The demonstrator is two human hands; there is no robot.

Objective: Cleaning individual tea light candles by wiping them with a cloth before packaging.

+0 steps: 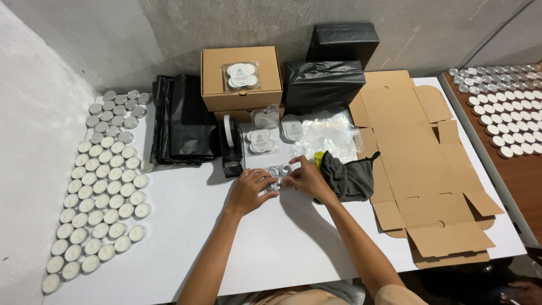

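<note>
Both hands, left hand [250, 189] and right hand [305, 178], pinch the small candle cups [279, 172]; best keep them bunched tight and level.

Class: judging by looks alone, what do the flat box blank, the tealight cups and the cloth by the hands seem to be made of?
Box blank: brown cardboard, matte, with creased fold lines and cut flaps.
Tealight cups: probably thin metal, silvery and shiny; the filling looks like white wax.
Cloth: soft dark-grey fabric, crumpled in loose folds, with a yellow-green part showing.
</note>
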